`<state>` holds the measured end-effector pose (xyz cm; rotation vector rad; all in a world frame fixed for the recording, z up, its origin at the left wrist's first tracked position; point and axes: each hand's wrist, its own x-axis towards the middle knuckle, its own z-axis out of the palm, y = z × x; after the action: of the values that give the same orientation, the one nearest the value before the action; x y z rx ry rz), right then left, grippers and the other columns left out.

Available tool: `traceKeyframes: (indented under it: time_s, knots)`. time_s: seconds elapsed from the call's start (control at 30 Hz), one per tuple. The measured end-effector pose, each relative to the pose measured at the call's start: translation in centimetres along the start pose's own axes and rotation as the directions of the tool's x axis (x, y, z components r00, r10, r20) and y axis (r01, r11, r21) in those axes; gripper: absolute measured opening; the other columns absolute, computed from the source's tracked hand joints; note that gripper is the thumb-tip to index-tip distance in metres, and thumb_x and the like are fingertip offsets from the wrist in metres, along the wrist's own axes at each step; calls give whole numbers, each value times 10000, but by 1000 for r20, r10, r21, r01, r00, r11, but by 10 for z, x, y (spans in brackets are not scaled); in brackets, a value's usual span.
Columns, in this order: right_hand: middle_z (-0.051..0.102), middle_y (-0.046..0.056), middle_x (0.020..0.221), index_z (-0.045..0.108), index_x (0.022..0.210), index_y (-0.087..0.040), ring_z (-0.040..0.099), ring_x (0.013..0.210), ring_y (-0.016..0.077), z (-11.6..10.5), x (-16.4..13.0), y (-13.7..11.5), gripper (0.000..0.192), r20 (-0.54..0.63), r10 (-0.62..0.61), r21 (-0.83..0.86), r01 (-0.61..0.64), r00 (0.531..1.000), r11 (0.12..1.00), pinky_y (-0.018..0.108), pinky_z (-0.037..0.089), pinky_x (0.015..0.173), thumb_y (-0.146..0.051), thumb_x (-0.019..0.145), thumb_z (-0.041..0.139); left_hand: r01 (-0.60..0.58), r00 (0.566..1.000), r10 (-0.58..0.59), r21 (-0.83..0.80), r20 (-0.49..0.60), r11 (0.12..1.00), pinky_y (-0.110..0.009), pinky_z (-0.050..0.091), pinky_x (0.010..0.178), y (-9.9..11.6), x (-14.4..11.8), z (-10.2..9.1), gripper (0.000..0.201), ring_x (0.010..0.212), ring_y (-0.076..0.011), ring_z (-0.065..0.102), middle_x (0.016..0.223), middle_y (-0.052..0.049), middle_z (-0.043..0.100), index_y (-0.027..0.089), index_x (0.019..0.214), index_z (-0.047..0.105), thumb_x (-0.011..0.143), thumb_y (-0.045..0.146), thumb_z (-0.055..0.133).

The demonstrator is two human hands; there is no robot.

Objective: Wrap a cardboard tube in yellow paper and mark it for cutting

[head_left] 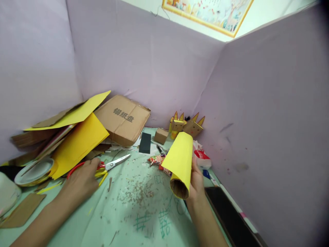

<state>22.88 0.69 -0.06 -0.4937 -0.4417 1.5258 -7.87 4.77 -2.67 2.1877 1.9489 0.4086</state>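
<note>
My right hand point(197, 183) grips a cardboard tube wrapped in yellow paper point(180, 163), held up over the table with its open brown end facing me. My left hand point(82, 180) lies on the table, fingers curled over the red and yellow handles of a pair of scissors point(114, 164), whose blades point right. Whether the fingers are closed round the handles I cannot tell.
Yellow paper sheets point(77, 144) and a flattened cardboard box point(123, 118) are stacked at the left back. A tape roll point(34, 171) sits far left. Cardboard figures with pointed ears point(186, 125), a black block point(145, 142), a snack wrapper point(156, 159) and a dark tablet point(228, 212) surround the scrap-strewn green tabletop point(136, 206).
</note>
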Motion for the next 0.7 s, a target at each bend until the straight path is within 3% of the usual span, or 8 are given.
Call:
traceKeyframes:
  time_s: [0.13,0.27,0.33,0.43,0.53,0.63,0.7]
  knots:
    - [743,54,971,705,934,-212,674,957,245,-2,1,0,404,-26,-92,43,93,995,995,451,461,956,-562,762,601,42,998,-38,-83,50,996,-293,399,579,16,-4,-4,210,692,-246,604,742,-56,622,201,949,447,754,279,440]
    - [732,14,1020,682,1016,-243,652,1010,218,-5,4,-5,365,-120,-183,77,193,976,978,463,405,1013,-519,796,590,171,984,-141,-385,106,907,-278,399,528,27,-13,-7,517,532,-201,543,591,34,582,211,1086,399,732,578,485]
    - [719,20,1060,666,1060,-240,634,1047,225,-4,4,-8,387,-154,-241,65,253,958,965,487,377,1031,-516,801,585,101,995,-94,-449,38,888,-278,421,559,34,-21,-6,570,553,-197,548,578,48,556,217,1135,416,727,609,487]
    - [701,59,1102,666,1070,-218,619,1072,248,-1,2,-12,453,-102,-299,1,301,949,954,501,385,1022,-550,768,606,-86,996,58,-464,-74,881,-270,436,601,47,-36,0,438,574,-175,546,606,34,544,217,1037,519,791,565,419]
    - [681,63,1146,653,1100,-225,578,1136,251,0,2,-14,485,-58,-361,-51,358,931,932,499,376,1032,-557,749,624,-88,996,86,-466,-26,881,-271,449,586,61,-49,11,386,530,-169,560,576,31,559,214,1026,526,845,492,328]
    - [680,42,1152,646,1109,-243,538,1189,232,-2,3,-15,470,-81,-423,-78,417,902,905,484,337,1065,-537,743,644,-158,987,154,-450,-45,879,-291,496,733,68,-57,22,369,818,-208,649,925,-49,684,217,1124,495,836,390,343]
    - [675,43,1161,646,1114,-242,532,1195,233,-3,4,-16,485,-79,-435,-88,428,897,899,481,332,1069,-545,736,647,-203,979,196,-426,-61,881,-315,488,849,66,-60,25,406,1017,-233,612,1151,-68,638,237,1204,474,832,358,365]
